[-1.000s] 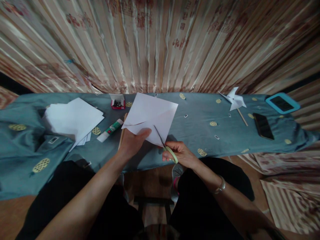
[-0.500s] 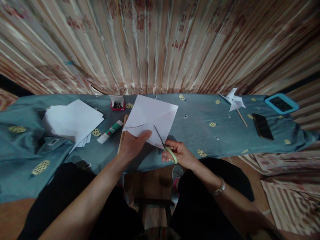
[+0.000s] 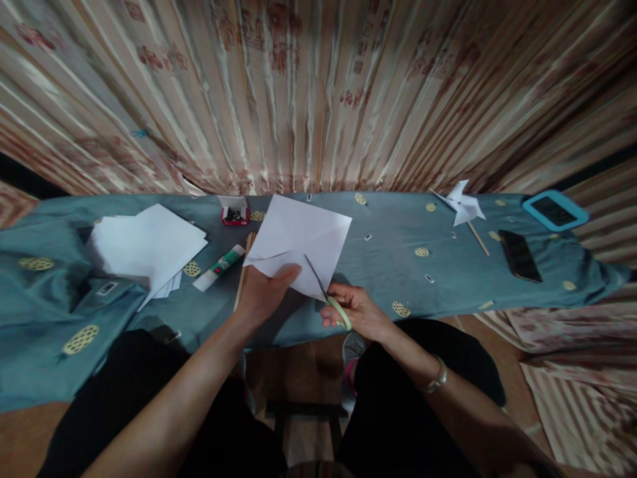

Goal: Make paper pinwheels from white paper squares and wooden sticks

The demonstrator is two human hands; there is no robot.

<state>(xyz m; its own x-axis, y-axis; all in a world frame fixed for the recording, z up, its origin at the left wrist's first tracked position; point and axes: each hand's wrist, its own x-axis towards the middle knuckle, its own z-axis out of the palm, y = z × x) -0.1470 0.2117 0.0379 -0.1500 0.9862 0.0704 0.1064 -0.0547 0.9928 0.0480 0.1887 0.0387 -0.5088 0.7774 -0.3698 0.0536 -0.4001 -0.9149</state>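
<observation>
A square sheet of white paper (image 3: 303,229) is held up over the table's front half, with a slit running in from its left corner. My left hand (image 3: 266,289) grips its lower left edge, thumb on top and the other fingers hidden beneath. My right hand (image 3: 355,311) is closed round the pale green handles of a pair of scissors (image 3: 338,312). The dark blades lie along the paper from its near corner toward the middle. Whether the blades are fully closed is hard to make out.
Left of the sheet lie a glue stick (image 3: 219,267), wooden sticks (image 3: 245,272), a small red box (image 3: 235,211) of dark bits and a pile of white paper (image 3: 144,242). Toward the right are a paper pinwheel (image 3: 465,204), a black phone (image 3: 520,255) and a blue-framed tablet (image 3: 556,210).
The whole view has shifted slightly. Both hands, the paper and the scissors keep nearly the same positions relative to one another.
</observation>
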